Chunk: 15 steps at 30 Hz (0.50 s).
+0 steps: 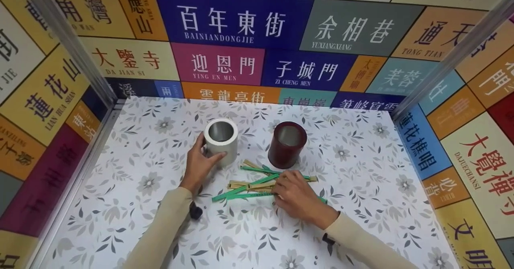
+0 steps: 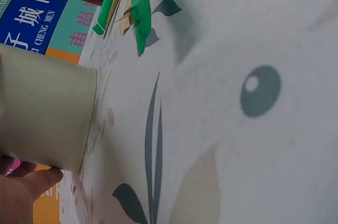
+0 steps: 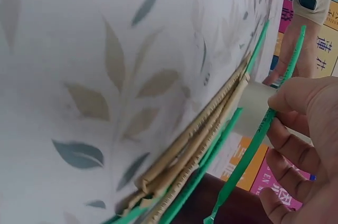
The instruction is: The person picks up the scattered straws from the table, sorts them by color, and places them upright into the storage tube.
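My left hand (image 1: 196,162) holds a white cylindrical cup (image 1: 230,153) from its left side, thumb across the front and fingers behind. The cup stands upright and looks hollow inside. In the left wrist view, fingertips sit low on the cup's wall (image 2: 47,108). Over the loose sticks, my right hand (image 1: 297,198) pinches a slim green wrapped stick (image 3: 253,145) between thumb and forefinger, with small print along it. Beneath it lies a crossed pile of green sticks and tan sticks (image 3: 203,121), partly covered by the right hand in the head view.
A dark red cylindrical cup (image 1: 282,153) stands upright behind the sticks, right of the white one. The table (image 1: 148,221) wears a leaf-and-flower print. Panels with Chinese lettering (image 1: 233,20) rise at the back and both sides, with clear edge strips at the corners.
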### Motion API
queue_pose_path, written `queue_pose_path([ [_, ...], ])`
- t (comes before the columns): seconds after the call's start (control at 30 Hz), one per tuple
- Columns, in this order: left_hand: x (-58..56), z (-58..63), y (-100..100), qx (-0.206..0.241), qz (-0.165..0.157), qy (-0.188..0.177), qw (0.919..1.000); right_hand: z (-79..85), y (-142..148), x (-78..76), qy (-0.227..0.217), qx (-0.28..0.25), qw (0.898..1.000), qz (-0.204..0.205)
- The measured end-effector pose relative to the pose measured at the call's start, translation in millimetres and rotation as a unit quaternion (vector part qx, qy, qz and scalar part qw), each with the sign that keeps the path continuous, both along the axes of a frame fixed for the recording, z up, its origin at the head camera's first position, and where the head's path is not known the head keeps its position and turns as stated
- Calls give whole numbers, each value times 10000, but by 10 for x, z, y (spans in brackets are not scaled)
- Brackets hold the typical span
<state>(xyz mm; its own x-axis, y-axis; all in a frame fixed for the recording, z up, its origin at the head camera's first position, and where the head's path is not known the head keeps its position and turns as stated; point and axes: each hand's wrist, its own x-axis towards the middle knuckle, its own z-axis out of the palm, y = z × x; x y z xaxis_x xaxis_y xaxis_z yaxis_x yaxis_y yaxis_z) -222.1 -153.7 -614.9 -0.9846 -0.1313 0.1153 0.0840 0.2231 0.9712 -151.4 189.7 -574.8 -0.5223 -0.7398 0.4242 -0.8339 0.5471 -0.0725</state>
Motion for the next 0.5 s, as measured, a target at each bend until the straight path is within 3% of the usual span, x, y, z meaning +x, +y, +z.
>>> queue_pose_path([
  [0.27,-11,-6,-14,-25,-16,62,10000,259,-120,-274,-293,-708,9962,418],
  [0.5,-3,-5,-45,-150,-97,152,9997,491,-335,-510,-1121,-1686,9777,565],
])
